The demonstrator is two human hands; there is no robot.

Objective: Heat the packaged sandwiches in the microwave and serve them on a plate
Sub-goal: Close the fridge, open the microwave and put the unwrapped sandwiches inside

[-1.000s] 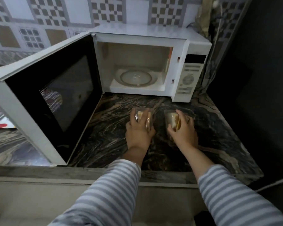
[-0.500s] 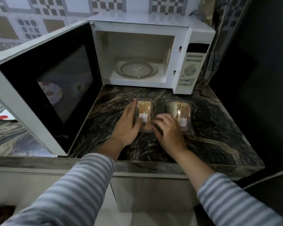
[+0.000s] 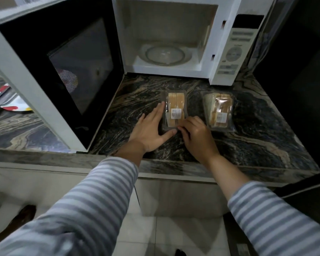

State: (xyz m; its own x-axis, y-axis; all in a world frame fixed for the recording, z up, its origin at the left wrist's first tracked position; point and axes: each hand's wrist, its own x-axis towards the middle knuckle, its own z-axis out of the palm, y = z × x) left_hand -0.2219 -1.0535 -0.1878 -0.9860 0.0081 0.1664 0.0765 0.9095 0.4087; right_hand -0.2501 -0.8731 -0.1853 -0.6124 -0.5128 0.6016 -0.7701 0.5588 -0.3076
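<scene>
left sandwich pack point(image 3: 175, 109), between both hands

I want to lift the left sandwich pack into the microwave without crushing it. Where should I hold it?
Hold the left sandwich pack by its two long sides, coming from above. It lies flat and narrow on the counter; the left hand already rests along one side and the right hand is at its near corner.

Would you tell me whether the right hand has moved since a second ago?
Yes: the right hand left the right sandwich pack for the left pack's near corner.
</scene>
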